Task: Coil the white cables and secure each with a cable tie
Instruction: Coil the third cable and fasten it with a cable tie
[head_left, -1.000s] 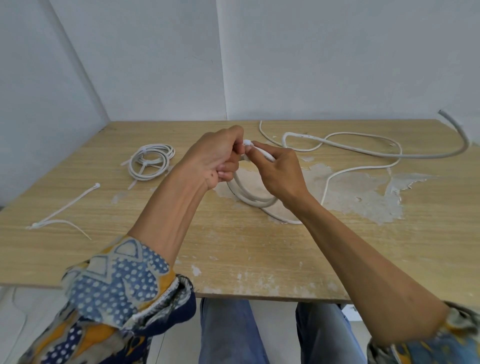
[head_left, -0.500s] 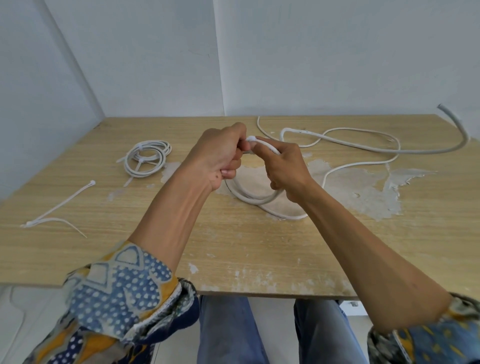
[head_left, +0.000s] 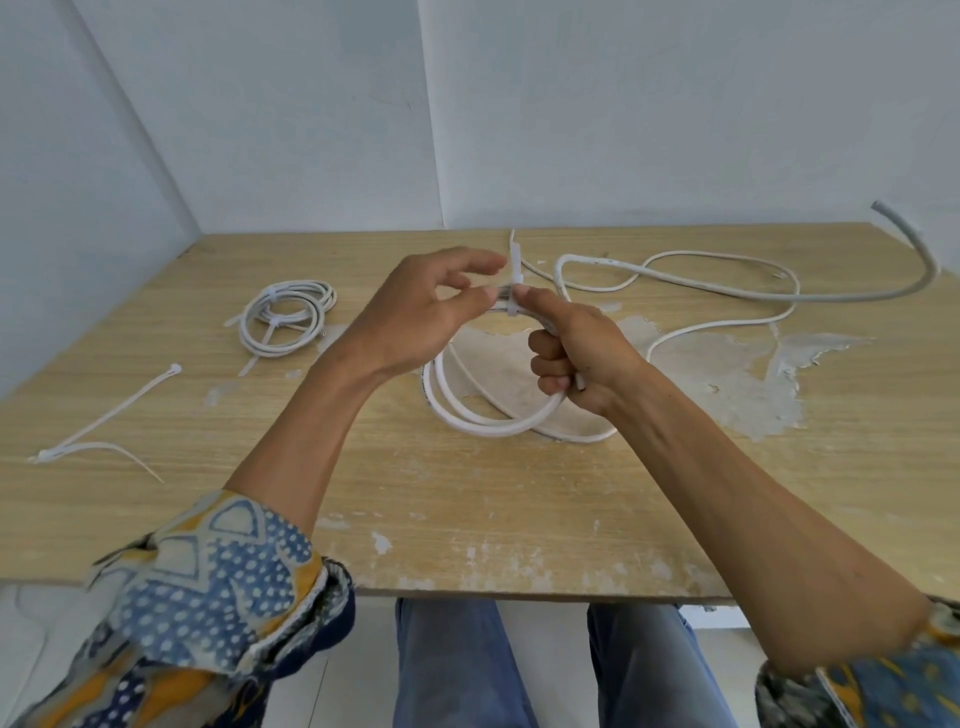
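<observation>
Tied coil (head_left: 283, 322) lies finished on the worktop (head_left: 363, 493), far left. Second coil (head_left: 483, 415), at centre, is gripped by the right hand (head_left: 582, 358). The left hand (head_left: 415, 317), fingers loosely spread, touches its cable tie (head_left: 514, 291). Cinching appears unfinished, and the loose cable (head_left: 727, 325) is uncoiled.

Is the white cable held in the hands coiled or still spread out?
Coiled: the white cable forms stacked loops gripped by the right hand, a white plastic cable tie wrapped round them.
</observation>
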